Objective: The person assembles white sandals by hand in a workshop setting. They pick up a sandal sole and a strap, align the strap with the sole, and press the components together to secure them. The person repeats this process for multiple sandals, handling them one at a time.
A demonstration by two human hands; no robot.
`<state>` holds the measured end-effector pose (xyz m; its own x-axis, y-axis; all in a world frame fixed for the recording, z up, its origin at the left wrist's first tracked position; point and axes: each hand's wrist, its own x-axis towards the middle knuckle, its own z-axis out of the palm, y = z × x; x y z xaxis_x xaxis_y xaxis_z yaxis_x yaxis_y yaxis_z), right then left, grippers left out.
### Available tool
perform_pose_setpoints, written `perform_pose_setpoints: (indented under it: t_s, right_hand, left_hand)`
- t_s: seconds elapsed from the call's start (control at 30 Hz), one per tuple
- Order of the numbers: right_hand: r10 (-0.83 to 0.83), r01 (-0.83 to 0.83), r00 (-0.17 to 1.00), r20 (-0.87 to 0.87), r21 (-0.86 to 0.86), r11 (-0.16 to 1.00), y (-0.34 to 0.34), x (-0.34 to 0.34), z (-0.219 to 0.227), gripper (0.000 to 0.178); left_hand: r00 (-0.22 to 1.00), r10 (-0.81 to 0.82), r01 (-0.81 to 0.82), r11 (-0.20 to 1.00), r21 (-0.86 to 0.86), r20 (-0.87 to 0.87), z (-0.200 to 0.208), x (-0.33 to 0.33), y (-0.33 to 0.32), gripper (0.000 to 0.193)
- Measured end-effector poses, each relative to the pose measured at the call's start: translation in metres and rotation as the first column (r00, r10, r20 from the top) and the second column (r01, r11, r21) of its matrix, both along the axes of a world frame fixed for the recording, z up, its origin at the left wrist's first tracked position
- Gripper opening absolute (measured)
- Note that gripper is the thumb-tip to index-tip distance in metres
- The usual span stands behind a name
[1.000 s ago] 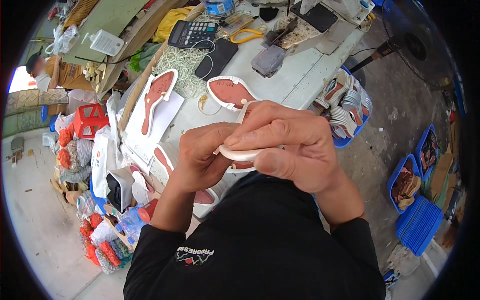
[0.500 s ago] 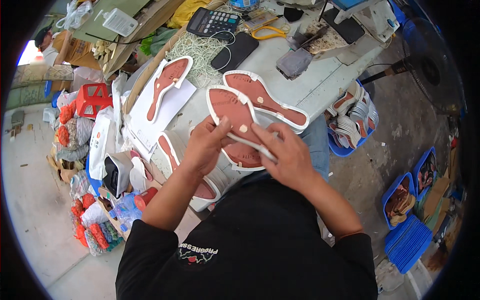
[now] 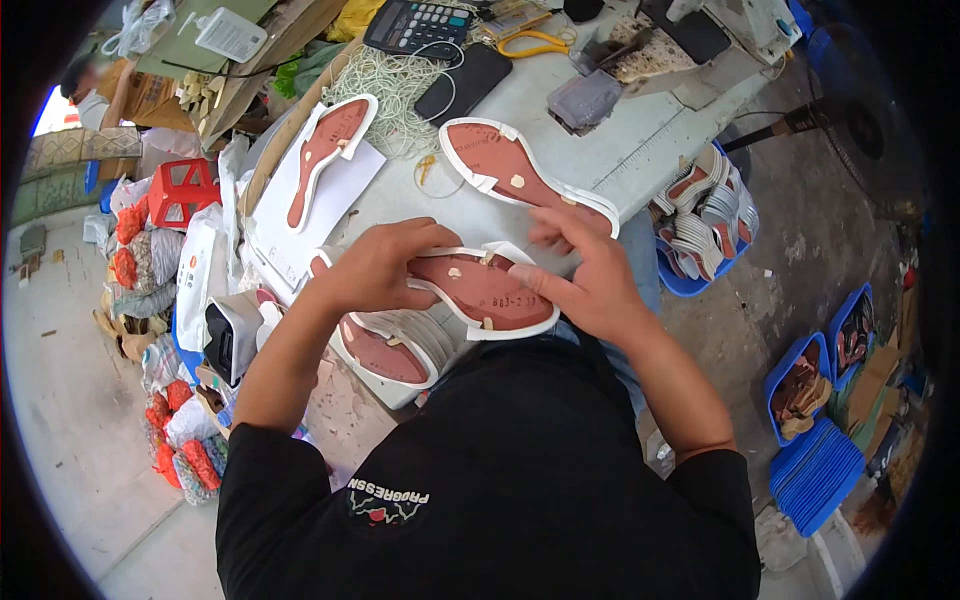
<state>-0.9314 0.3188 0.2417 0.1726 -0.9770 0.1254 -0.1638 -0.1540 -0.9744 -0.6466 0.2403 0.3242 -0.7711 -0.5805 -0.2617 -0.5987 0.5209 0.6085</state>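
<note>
In front of my body is a shoe sole (image 3: 462,284) with a reddish-brown face, a white rim and small beige patches. My left hand (image 3: 385,265) grips its left, narrow part, thumb below and fingers above. Over its right part lies the thumb of my right hand (image 3: 592,280); the other fingers are apart and a little blurred, near a second sole (image 3: 490,152) on the table. A third sole (image 3: 330,140) rests on white paper at the left. Below my left forearm stands a row of stacked soles (image 3: 385,352), partly hidden by it.
On the table are a calculator (image 3: 417,27), tangled white cord (image 3: 372,95), a dark phone (image 3: 464,94), yellow-handled scissors (image 3: 535,44) and a grey block (image 3: 584,100). A blue basket of soles (image 3: 690,284) stands at right beside a black fan (image 3: 850,130). A red stool (image 3: 183,193) is at left.
The sole raised between both hands is no longer there. My left hand now grips a sole lower down, nearer my body, and my right hand's fingers have spread away.
</note>
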Motion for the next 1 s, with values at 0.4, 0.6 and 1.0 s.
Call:
perform_pose_setpoints:
  t_s: [0.4,0.6,1.0]
  right_hand:
    - [0.290,-0.419,0.835,0.467,0.198,0.886,-0.015,-0.006,0.020,0.022]
    - [0.358,-0.347,0.922,0.146,-0.093,0.933,-0.020,-0.015,0.030,0.015]
    - [0.202,-0.457,0.858,-0.472,-0.522,0.720,-0.026,-0.031,0.066,0.019]
  left_hand:
    - [0.979,-0.203,0.199,0.926,-0.320,0.021,0.052,-0.044,-0.002,0.060]
    - [0.971,-0.241,0.230,0.943,-0.239,-0.015,0.058,-0.046,-0.005,0.063]
    - [0.974,-0.222,0.225,0.973,0.061,-0.046,0.073,-0.049,-0.019,0.062]
